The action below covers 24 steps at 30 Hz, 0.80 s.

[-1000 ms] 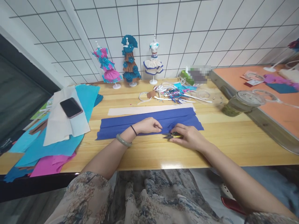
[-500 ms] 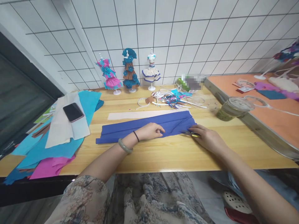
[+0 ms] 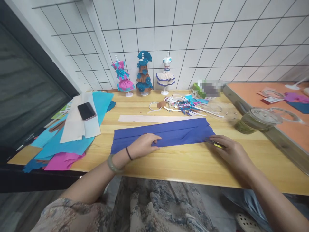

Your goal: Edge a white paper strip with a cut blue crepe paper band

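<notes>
A long, folded sheet of blue crepe paper [image 3: 178, 132] lies across the wooden table, creased toward its right end. Over its lower left part is my left hand [image 3: 146, 145], with thumb and forefinger apart and nothing held between them. Just off the sheet's right end, my right hand [image 3: 230, 148] is closed on a small dark tool with a yellow patch, apparently scissors [image 3: 216, 144]. The tip of the tool points left at the paper's lower right corner; whether it touches is unclear. Behind the blue sheet lies a cream paper strip [image 3: 145, 119].
Three small dress forms [image 3: 144, 74] in paper dresses stand along the tiled wall. Paper scraps [image 3: 188, 104] lie before them. A phone [image 3: 87, 111] rests on stacked coloured sheets [image 3: 103, 100] at left. A lidded plastic cup [image 3: 256, 120] stands right, beside an orange-topped surface [image 3: 251, 96].
My left hand has slid left along the blue paper. My right hand has drawn the tool slightly away from the paper's right end. The view has shifted a little left.
</notes>
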Available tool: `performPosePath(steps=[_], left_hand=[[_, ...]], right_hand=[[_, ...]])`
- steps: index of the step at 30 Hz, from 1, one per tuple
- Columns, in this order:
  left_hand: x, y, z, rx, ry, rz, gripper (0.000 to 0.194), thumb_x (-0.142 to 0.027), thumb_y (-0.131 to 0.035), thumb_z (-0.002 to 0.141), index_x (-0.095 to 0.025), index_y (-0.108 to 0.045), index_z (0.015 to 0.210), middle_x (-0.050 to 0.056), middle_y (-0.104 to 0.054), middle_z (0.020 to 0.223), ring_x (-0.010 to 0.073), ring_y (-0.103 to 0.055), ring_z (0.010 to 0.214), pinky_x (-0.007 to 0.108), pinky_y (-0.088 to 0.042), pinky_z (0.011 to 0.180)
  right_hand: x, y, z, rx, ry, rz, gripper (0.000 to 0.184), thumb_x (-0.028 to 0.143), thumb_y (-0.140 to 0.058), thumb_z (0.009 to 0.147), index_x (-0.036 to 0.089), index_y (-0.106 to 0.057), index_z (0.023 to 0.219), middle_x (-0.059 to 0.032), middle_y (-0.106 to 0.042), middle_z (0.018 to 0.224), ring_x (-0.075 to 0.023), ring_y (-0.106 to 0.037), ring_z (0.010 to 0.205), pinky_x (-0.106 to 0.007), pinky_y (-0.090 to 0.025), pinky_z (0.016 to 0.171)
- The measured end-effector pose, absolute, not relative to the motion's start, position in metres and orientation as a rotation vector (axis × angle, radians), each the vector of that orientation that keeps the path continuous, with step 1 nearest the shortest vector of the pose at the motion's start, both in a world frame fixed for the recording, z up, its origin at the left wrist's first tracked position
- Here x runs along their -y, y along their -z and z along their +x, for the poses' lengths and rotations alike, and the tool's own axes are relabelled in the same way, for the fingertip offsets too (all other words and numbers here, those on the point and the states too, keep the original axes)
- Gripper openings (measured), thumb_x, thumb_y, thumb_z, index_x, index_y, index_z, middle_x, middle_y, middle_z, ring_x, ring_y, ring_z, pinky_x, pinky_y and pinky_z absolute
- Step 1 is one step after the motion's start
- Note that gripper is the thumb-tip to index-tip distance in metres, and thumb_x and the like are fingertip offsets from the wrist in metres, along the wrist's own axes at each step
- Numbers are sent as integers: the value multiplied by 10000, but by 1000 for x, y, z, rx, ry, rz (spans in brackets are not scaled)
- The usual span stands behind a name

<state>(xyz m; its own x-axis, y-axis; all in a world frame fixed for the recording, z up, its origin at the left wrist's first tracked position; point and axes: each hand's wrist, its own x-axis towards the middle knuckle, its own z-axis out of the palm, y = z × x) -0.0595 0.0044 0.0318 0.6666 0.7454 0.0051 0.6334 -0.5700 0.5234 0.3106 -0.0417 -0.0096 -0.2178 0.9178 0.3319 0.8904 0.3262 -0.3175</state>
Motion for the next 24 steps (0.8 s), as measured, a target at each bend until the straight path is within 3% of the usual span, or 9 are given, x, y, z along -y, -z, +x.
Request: performPosePath(steps=[9, 17, 24], left_hand=[[33, -23, -151, -1416, -422, 2262, 303, -245, -531, 787, -220, -612, 1078, 29, -633, 875, 157, -560, 843, 293, -439, 789], [37, -19, -180, -1596, -540, 2015, 351, -345, -510, 782, -185, -624, 1073, 38, -655, 866, 161, -583, 815, 284, -457, 778], [36, -18, -183, -1707, -497, 1971, 409, -402, -489, 794, -175, -598, 1117, 16, -637, 821, 154, -582, 767, 271, -446, 761]], right_hand=[[14, -18, 232, 2429, -353, -1218, 335, 239, -462, 825, 251, -596, 1132, -70, -585, 1194, -227, -575, 1052, -373, -482, 887], [-12, -12, 219, 2587, -445, -1250, 321, 181, -489, 769, 228, -649, 1043, -52, -666, 1030, -210, -629, 904, -332, -509, 785], [-16, 0, 231, 2456, -501, -1352, 280, 290, -496, 797, 237, -659, 1018, -42, -684, 1010, -220, -640, 879, -353, -514, 777]])
